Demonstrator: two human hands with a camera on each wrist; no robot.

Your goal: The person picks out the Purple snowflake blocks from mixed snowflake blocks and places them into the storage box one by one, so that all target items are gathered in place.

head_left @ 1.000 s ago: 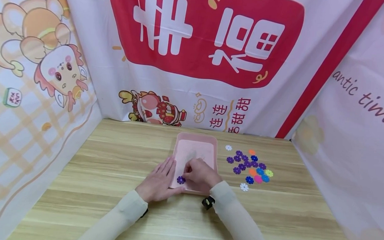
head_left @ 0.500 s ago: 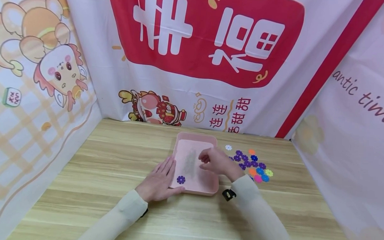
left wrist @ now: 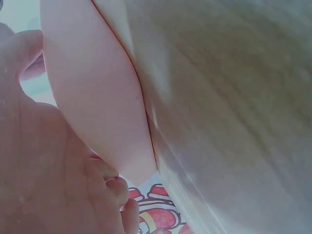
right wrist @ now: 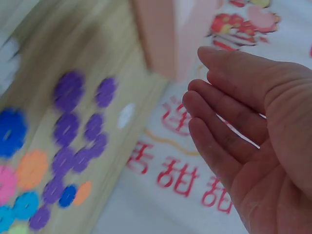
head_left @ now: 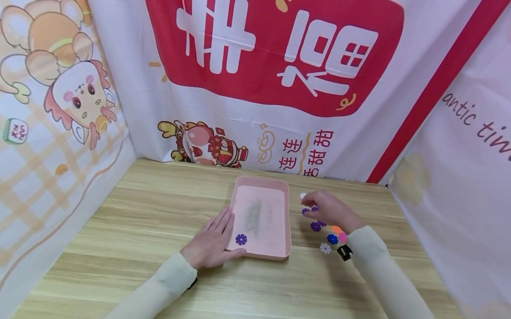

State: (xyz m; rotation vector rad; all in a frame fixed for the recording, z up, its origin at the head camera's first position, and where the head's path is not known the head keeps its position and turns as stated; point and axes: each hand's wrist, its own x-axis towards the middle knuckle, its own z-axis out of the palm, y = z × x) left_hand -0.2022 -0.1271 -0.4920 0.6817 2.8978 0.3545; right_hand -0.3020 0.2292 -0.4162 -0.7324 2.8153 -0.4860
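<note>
Right hand over loose discs, 1 purple disc in tray

Right hand (head_left: 331, 210) hovers above the far side of the disc pile, thumb apart from loosely bent fingers, nothing visible in grasp. Left hand (head_left: 210, 240) lies flat with straight fingers along the left wall of the pink tray (head_left: 278, 247), thumb at the near side; holds nothing. The 1 purple disc (head_left: 241, 239) lies flat in the tray's near left corner.

Risks: purple discs (right wrist: 66, 129) on the table are thin and crowded, so a pinch could catch 2 or shove neighbors away. Right wrist view is blurred; can't tell whether they overlap or just touch. The tray could slide if the left hand pushes unevenly. The black wrist device (head_left: 344, 252) sits low and might sweep the blue disc (head_left: 332, 239) or near white disc (head_left: 325, 248).

Around: orange disc (right wrist: 32, 169) and light blue disc (right wrist: 26, 205) right of the purples; far white disc (head_left: 303, 196) by the fingertips. In the way: tray's right wall, between pile and tray floor. Printed cloth (head_left: 190, 96) hangs behind the wood table (head_left: 152, 212).
</note>
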